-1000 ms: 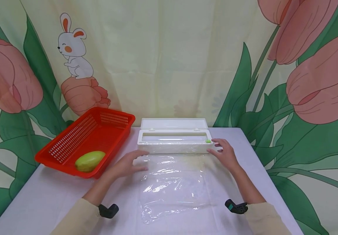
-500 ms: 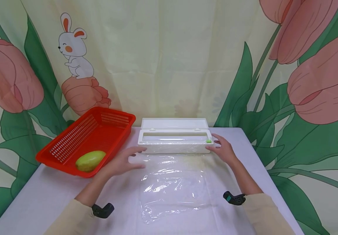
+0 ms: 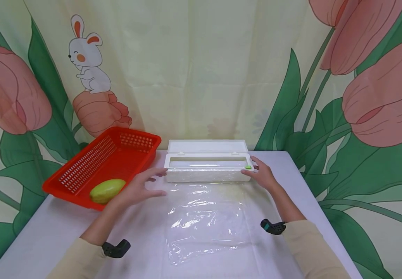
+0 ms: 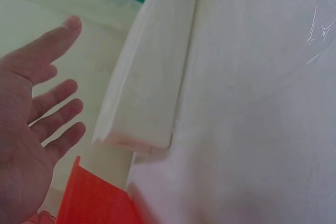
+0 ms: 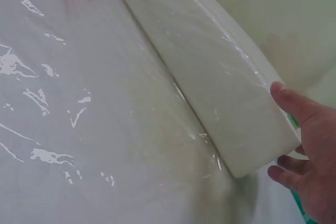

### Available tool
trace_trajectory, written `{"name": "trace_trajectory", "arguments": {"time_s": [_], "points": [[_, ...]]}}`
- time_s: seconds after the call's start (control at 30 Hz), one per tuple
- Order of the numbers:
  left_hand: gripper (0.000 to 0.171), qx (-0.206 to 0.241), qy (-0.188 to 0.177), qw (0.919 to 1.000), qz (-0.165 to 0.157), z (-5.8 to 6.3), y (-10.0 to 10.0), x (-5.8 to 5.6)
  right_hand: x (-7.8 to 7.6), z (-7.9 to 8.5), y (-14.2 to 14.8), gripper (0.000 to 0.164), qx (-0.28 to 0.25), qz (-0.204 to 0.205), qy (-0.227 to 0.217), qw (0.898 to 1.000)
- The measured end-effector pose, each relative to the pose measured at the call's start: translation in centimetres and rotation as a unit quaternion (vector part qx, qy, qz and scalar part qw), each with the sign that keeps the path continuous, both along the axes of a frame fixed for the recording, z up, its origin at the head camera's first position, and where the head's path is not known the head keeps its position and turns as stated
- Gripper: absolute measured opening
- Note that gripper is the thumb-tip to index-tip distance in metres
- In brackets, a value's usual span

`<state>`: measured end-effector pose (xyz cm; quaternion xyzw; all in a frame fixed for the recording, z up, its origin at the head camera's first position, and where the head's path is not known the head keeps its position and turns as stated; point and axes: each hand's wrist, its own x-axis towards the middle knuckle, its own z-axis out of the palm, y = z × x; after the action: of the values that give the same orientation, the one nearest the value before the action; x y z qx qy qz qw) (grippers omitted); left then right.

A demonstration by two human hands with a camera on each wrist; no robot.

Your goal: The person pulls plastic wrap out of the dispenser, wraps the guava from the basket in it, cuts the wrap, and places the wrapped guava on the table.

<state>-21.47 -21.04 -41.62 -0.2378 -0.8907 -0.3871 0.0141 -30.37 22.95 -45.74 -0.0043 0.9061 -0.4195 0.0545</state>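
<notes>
A white cling film dispenser (image 3: 207,176) stands at the back of the table, its lid (image 3: 207,146) tipped back and a roll visible through the slot. A sheet of clear cling film (image 3: 204,221) runs from its front down onto the table. My right hand (image 3: 263,176) holds the dispenser's right end, thumb on the front edge and fingers around the side, by the green slider (image 3: 248,167). My left hand (image 3: 138,189) hovers off the left end, fingers spread and thumb apart, holding nothing. In the left wrist view, a gap shows between its fingertips and the dispenser.
A red plastic basket (image 3: 61,186) stands at the left with a green, oblong fruit (image 3: 107,191) inside, close beside my left forearm. Behind the table (image 3: 291,159) hangs a tulip-and-rabbit curtain (image 3: 214,69).
My left hand has drawn away to the left from the dispenser's left end. My right hand has closed in on the right end, its thumb now on the front edge.
</notes>
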Motion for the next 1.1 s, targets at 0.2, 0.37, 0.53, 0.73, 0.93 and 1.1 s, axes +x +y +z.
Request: {"name": "trace_trajectory", "arguments": {"time_s": [0.2,0.37,0.53,0.73,0.93,1.1], "points": [[0.073,0.024,-0.002,0.9996,0.012,0.3,-0.5,0.2,-0.4,-0.2,-0.3,0.09,0.005,0.004,-0.003,1.0],[0.074,0.032,-0.012,0.9989,0.033,0.1,-1.2,0.3,-0.9,-0.3,-0.2,0.089,0.0,0.009,0.0,1.0],[0.074,0.018,0.002,0.9985,0.051,0.2,-1.6,0.5,-1.3,-0.5,-0.1,0.091,-0.002,0.012,0.005,1.0],[0.075,0.015,0.001,0.9981,0.06,0.2,-2.2,0.7,-1.4,-0.7,-0.3,0.089,-0.011,0.023,0.018,1.0],[0.077,0.016,-0.004,0.9971,0.074,0.4,-3.0,0.8,-1.3,-0.2,-0.7,0.09,0.016,0.028,0.009,0.999],[0.077,0.026,-0.012,0.9964,0.08,0.6,-3.4,0.9,-1.3,0.2,-0.7,0.087,0.032,0.033,0.009,0.999]]}}
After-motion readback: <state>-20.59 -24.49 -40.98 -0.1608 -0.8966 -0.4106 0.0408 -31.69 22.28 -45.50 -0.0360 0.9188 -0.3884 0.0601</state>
